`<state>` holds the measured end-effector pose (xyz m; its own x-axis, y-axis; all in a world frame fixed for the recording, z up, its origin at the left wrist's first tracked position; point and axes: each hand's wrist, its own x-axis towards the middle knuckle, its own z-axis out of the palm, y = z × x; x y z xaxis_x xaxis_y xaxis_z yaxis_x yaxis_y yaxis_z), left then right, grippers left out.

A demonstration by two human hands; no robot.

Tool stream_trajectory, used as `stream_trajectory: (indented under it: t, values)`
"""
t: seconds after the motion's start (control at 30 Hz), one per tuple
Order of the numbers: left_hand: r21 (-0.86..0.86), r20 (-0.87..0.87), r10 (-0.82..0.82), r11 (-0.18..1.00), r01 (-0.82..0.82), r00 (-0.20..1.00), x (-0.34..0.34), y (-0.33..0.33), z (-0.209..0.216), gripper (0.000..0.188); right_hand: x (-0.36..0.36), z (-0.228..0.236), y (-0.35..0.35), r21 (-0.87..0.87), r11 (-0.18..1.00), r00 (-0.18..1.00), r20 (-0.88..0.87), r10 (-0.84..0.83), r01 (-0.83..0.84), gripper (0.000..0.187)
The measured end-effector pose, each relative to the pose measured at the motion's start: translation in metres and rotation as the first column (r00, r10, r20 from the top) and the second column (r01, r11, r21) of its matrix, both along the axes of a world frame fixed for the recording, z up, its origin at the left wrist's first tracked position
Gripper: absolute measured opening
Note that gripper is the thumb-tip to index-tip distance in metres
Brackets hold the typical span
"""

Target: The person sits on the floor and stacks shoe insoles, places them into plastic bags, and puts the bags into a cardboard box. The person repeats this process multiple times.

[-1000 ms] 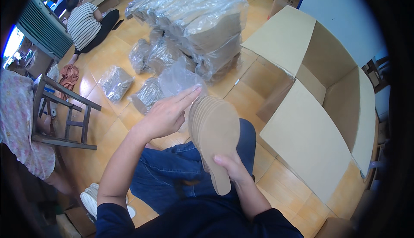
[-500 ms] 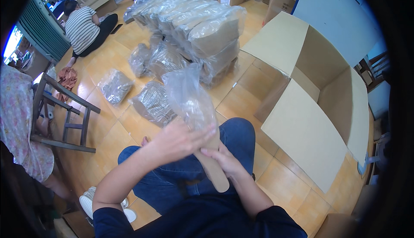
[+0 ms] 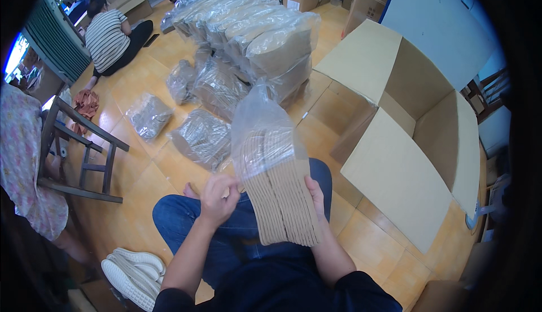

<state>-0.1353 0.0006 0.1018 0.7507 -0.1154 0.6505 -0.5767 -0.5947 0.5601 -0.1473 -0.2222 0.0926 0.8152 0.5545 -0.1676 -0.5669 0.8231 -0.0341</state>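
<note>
A thick stack of tan shoe insoles [image 3: 285,202] stands on edge over my lap, its upper half inside a clear plastic bag [image 3: 261,121]. My right hand [image 3: 317,194] grips the stack from its right side. My left hand [image 3: 219,192] pinches the bag's open edge at the stack's left side. I sit on the wooden floor in blue jeans.
Several bagged insole bundles [image 3: 202,136] lie on the floor ahead, with a tall pile of them [image 3: 265,41] behind. An open cardboard box [image 3: 418,137] lies on my right. A wooden chair [image 3: 79,154], white shoes [image 3: 131,268] and a seated person in stripes [image 3: 110,38] are to the left.
A bare stack of insoles was held flat-face up a second ago. A plastic bag has since been drawn down over its top half, and the stack now stands edge-on.
</note>
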Motion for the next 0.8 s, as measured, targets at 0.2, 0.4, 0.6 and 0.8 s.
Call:
stream_trajectory:
  t: [0.2, 0.4, 0.6, 0.8]
  values:
    - [-0.186, -0.066, -0.115, 0.977, 0.101, 0.991, -0.016, -0.021, 0.027, 0.023, 0.004, 0.005, 0.011, -0.12, 0.992, 0.999, 0.025, -0.022, 0.025, 0.055]
    - [-0.067, -0.292, -0.156, 0.987, 0.143, 0.944, 0.022, -0.042, 0.074, 0.022, 0.004, 0.016, 0.024, -0.396, 0.916, 0.998, 0.011, 0.069, -0.059, 0.052]
    - [-0.014, -0.255, -0.316, 0.946, 0.323, 0.914, 0.009, -0.052, 0.069, 0.014, 0.011, 0.011, 0.018, -0.294, 0.952, 0.996, -0.034, 0.082, -0.089, 0.053]
    - [-0.11, -0.244, -0.269, 0.962, 0.249, 0.932, -0.032, -0.059, 0.065, 0.015, 0.015, -0.003, 0.029, -0.299, 0.942, 0.983, 0.146, -0.112, 0.152, 0.05]
